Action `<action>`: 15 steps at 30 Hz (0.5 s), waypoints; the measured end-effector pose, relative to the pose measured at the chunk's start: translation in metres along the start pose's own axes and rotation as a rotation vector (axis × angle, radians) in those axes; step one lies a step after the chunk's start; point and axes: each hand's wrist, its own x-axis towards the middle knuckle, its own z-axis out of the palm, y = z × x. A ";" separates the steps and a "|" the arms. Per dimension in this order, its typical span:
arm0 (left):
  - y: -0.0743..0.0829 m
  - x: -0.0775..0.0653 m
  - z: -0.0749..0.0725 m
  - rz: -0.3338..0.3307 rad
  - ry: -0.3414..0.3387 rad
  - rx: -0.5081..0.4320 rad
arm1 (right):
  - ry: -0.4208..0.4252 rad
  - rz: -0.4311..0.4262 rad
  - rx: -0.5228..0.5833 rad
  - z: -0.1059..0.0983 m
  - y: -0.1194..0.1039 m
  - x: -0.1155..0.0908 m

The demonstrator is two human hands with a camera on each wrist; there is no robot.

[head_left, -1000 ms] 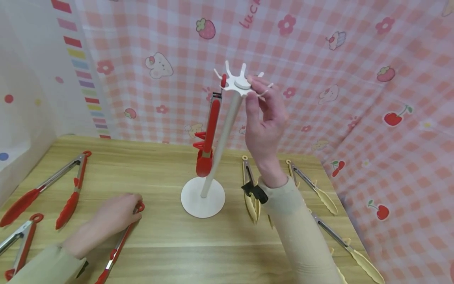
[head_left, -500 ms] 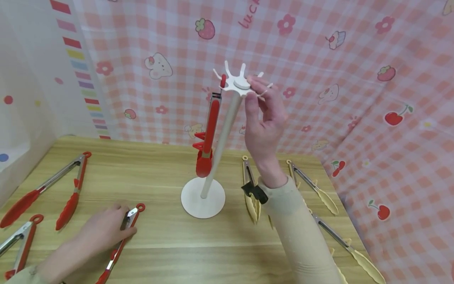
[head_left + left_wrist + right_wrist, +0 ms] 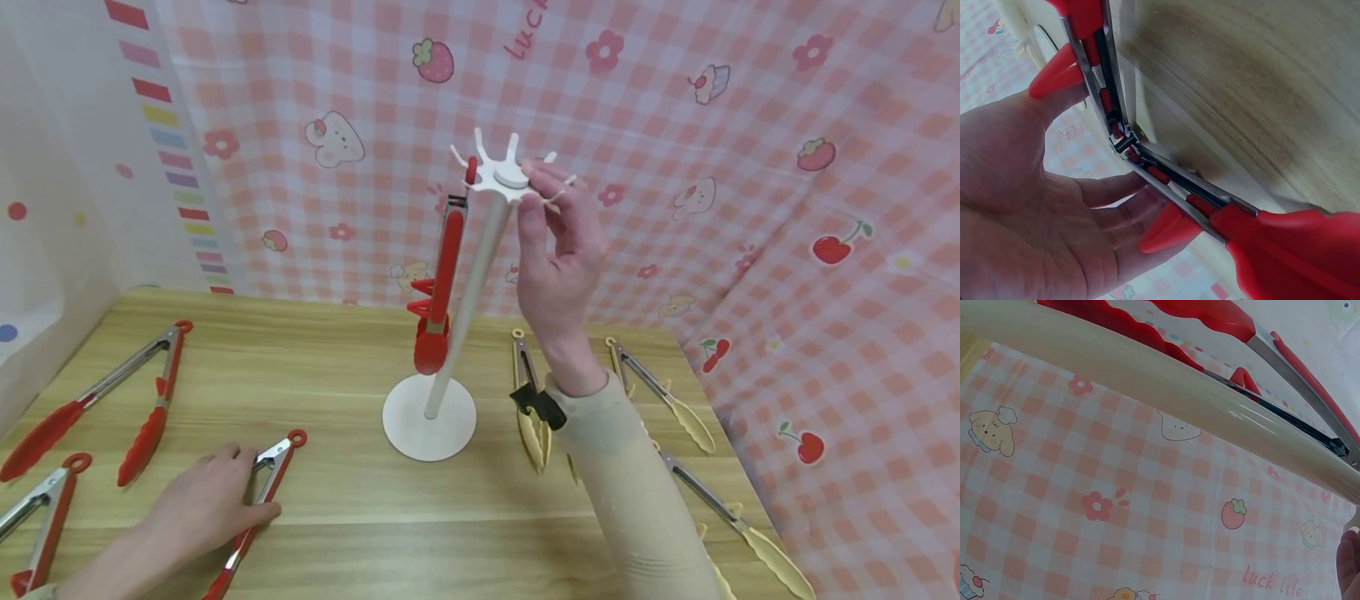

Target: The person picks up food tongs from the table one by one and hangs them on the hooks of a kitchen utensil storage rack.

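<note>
Left hand (image 3: 198, 500) slid down red-and-silver metal tongs (image 3: 279, 473), gripping both arms, ring end freed; right hand (image 3: 562, 262) (unmoved) pinches white many-hooked stand (image 3: 467, 308).

A small booth-like corner, cartoon-print gingham cloth (image 3: 360, 200) behind and beside a wood-grain table (image 3: 337, 367)

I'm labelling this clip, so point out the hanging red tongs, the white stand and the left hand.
Hanging red tongs (image 3: 448, 262): head view, on the red handle.
White stand (image 3: 468, 300): head view, on the pole.
Left hand (image 3: 204, 502): head view, on the back of the hand.
</note>
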 end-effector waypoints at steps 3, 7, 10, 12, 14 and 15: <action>0.002 0.001 -0.001 -0.010 -0.026 0.002 | -0.004 -0.002 -0.002 0.000 0.000 0.000; 0.004 0.001 -0.002 -0.040 -0.065 -0.005 | -0.014 -0.005 -0.009 0.000 0.000 -0.001; 0.004 0.002 -0.002 -0.052 -0.070 -0.014 | -0.017 -0.004 -0.012 0.000 0.000 -0.001; 0.004 0.003 -0.001 -0.049 -0.064 -0.018 | -0.015 -0.002 -0.017 -0.001 0.000 -0.001; 0.004 0.003 -0.001 -0.034 -0.049 -0.020 | -0.013 -0.003 -0.018 -0.001 0.000 -0.001; 0.005 0.004 -0.001 -0.027 -0.042 -0.021 | -0.012 -0.004 -0.020 -0.001 0.000 -0.001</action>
